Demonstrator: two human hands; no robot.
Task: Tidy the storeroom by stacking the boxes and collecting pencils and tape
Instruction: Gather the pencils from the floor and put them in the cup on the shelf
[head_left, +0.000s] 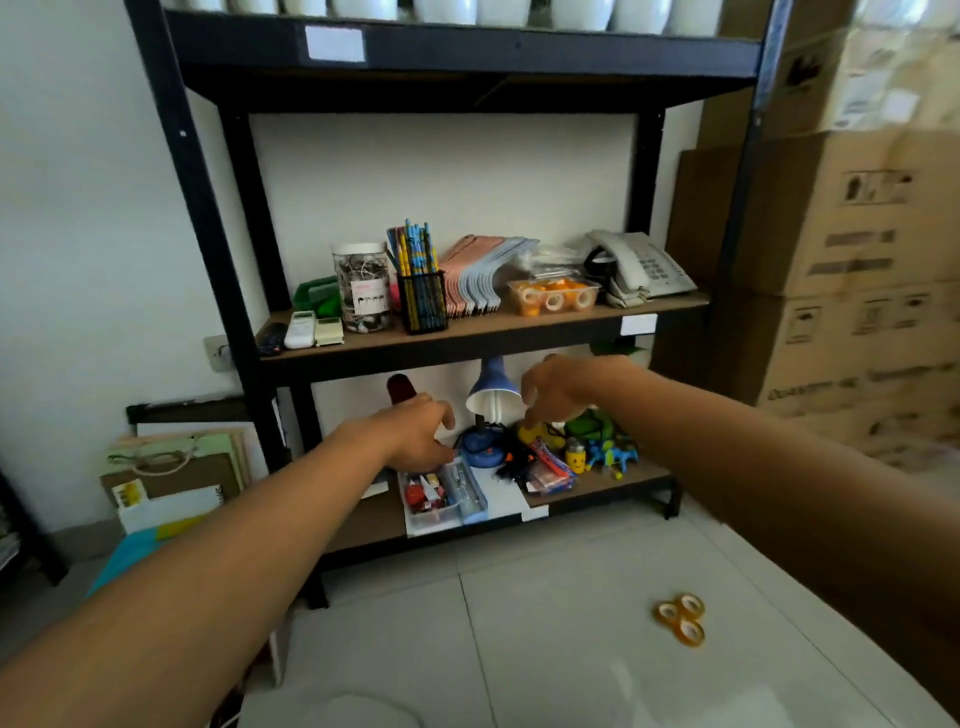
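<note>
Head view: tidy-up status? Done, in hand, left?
Looks done: pencils upright in the mesh holder; some tape in the clear tray on the middle shelf; cardboard boxes stacked at right. In hand: nothing; left hand and right hand reach over the bottom shelf. Left: three tape rolls on the floor.

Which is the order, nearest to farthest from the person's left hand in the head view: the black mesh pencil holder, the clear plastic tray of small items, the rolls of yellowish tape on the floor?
From the left hand:
1. Clear plastic tray of small items, bottom shelf, just below the fingers.
2. Black mesh pencil holder, middle shelf, above.
3. Rolls of yellowish tape, floor tiles, far right.
</note>
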